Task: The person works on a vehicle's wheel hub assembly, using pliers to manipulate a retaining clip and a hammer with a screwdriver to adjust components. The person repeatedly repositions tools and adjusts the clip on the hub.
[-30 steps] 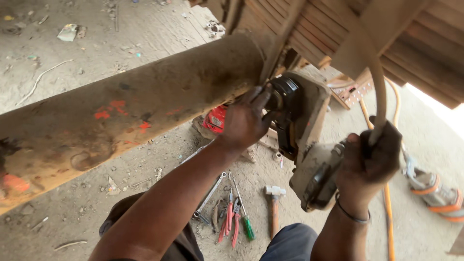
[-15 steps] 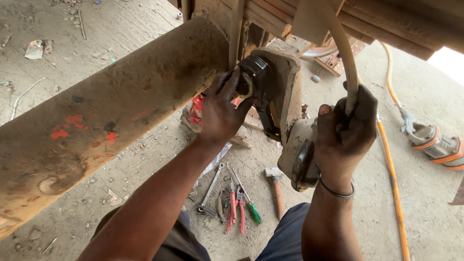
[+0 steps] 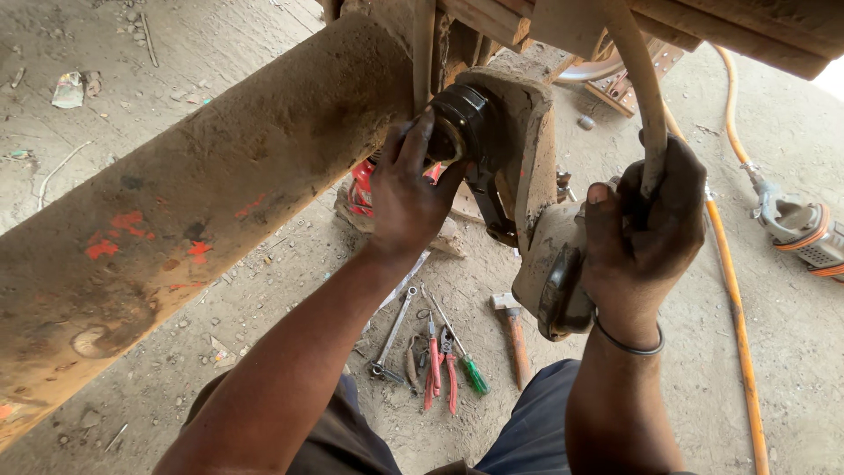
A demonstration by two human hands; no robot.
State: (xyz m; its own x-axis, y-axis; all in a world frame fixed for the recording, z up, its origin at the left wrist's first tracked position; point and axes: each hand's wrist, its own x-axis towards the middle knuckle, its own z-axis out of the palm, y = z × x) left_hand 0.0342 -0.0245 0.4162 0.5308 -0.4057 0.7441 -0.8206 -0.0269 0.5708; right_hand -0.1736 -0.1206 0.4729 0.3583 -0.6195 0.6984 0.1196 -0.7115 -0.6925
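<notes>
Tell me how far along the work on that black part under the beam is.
Done: tools laid out below, a wrench and hammer among them. In hand: left hand grips the black round part; right hand holds the hose. Left: cannot tell whether the part is seated.

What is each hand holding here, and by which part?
Left hand grips the black round part on the bracket, fingers around its rim. Right hand is closed round the hose, at its lower stretch.

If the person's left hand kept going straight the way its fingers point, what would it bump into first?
The left hand points up and slightly right, with its fingertips already against the black round part at the end of the big rusty beam. That part comes first, though depth is hard to judge.
</notes>
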